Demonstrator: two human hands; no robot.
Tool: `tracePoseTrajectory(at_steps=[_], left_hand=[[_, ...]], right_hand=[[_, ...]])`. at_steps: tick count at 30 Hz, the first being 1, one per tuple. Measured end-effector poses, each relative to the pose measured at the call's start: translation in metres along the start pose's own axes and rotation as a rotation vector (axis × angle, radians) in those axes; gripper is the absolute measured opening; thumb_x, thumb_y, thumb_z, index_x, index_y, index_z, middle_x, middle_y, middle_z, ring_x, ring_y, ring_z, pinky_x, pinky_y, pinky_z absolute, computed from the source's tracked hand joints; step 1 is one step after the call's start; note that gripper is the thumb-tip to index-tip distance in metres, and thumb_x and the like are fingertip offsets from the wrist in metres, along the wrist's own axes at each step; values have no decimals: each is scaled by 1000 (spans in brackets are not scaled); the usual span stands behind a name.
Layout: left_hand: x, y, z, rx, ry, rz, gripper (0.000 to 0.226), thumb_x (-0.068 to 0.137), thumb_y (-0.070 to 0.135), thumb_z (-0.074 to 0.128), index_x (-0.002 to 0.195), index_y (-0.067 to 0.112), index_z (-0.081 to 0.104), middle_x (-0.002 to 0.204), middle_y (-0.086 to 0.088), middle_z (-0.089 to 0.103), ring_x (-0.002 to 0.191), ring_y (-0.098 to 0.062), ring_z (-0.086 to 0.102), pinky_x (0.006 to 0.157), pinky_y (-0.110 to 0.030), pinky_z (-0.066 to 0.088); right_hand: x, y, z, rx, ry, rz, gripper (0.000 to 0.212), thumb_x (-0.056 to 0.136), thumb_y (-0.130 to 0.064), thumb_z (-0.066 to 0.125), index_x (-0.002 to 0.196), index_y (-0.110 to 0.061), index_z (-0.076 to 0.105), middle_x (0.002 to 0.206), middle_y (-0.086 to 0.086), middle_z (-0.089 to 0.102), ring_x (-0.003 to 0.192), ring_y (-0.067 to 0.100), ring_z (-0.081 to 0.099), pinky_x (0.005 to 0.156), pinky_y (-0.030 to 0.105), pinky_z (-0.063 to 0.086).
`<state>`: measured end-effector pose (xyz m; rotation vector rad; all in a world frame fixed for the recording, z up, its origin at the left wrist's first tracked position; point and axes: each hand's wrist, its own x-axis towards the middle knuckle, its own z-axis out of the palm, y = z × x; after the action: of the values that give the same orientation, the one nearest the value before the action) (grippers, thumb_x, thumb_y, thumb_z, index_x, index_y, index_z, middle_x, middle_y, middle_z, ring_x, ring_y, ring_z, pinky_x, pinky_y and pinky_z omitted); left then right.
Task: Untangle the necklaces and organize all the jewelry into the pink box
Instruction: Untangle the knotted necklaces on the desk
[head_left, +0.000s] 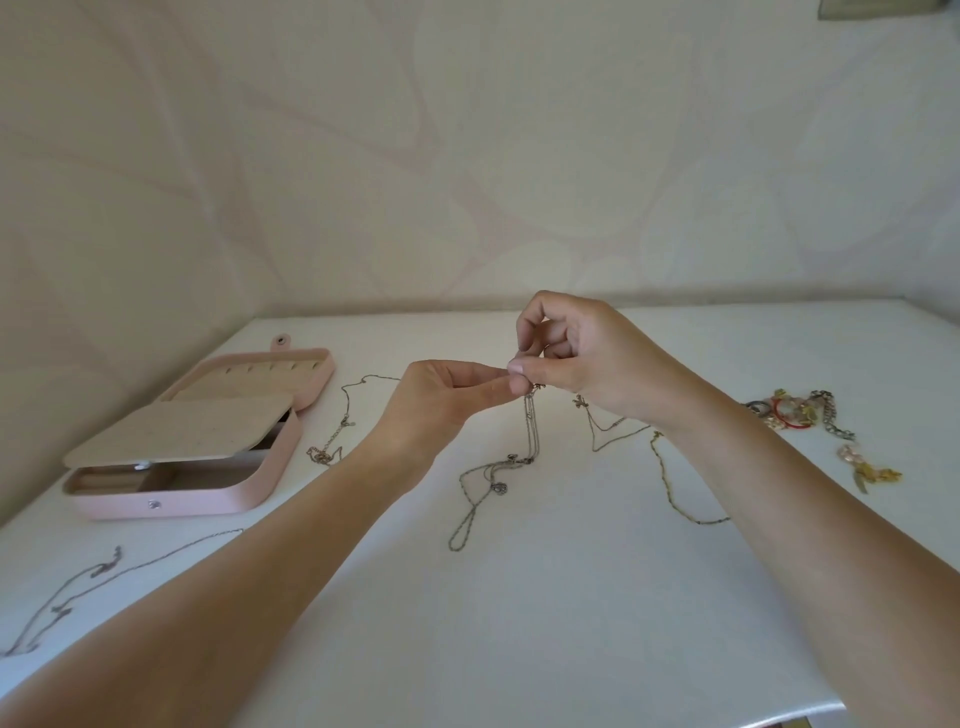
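My left hand and my right hand meet above the middle of the white table. Both pinch the top of a tangled bunch of thin silver chains. The chains hang from my fingertips, and their lower loops lie on the table. The pink box stands open at the left, with a beige inner flap over its lower tray. Another thin necklace lies between the box and my left hand. A darker chain trails under my right forearm.
A long chain lies near the table's front left edge. At the far right sits a heap of colourful jewelry, with a gold and pink piece just in front of it. The table backs onto a patterned wall.
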<state>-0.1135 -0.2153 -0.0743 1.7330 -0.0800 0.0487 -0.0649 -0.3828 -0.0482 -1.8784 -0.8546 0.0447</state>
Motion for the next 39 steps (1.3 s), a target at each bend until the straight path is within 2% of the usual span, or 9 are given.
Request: tracePoseTrajectory(at_steps=[3,8,14,22,28,31,34,36,39], left_hand=[[1,0,0,13,38,-2,25,69,33,75,83,12,76,87,3,75,91,2,64,82,-17,37],[1,-3,-1,31,-48,-10,21,73,29,77,82,10,74,92,-4,74,101,-14,64,95,-26,39],[2,-8,0,-39,-112,31,13,73,29,65,74,17,70,83,0,71,91,-10,63,99,-31,41],[6,-8,-3,-273,-181,78,10,69,27,58,61,21,57,80,4,59,85,-10,57,85,-29,43],[10,-4,-10,-572,-95,36,20,78,17,48,59,18,55,78,-4,62,86,-19,58,90,-34,44],[11,2,-11,-752,-47,20,16,82,13,48,66,12,48,63,-2,56,76,-18,63,90,-35,49],[11,7,-11,-890,-49,-18,20,87,15,45,67,12,45,49,4,37,51,-11,51,68,-26,57],[9,11,-16,-902,-94,-76,17,83,21,50,68,13,49,49,6,30,40,-6,37,41,-15,43],[9,11,-28,-826,-236,-173,18,80,28,58,68,15,60,51,8,31,35,-2,30,28,-10,21]], right_hand=[[1,0,0,27,6,6,18,85,-9,68,82,-13,51,64,-4,60,48,7,43,48,20,32],[-2,-2,-9,56,-85,42,19,84,-5,67,88,-15,52,70,0,67,53,9,47,54,27,33],[-6,-1,-7,-236,-119,69,22,76,-3,67,87,-22,65,67,-12,63,50,4,43,53,14,36],[-2,0,-8,-397,140,71,16,89,-10,56,86,-17,70,65,-16,56,50,-3,48,49,10,34],[-2,-3,-14,159,70,172,16,95,-11,51,93,-12,67,58,-20,59,52,7,38,52,14,31],[-1,-3,-13,611,-94,151,13,89,-10,53,87,-10,65,75,-2,65,52,9,38,51,15,31],[0,2,-10,763,-216,185,17,87,-10,55,78,-12,68,67,2,58,48,8,40,51,16,32],[1,4,-9,663,-204,208,18,89,-8,54,78,-12,69,68,1,57,45,6,35,50,17,28],[3,7,-7,254,144,212,13,89,-7,59,85,-10,71,60,-8,56,41,5,34,44,15,24]])
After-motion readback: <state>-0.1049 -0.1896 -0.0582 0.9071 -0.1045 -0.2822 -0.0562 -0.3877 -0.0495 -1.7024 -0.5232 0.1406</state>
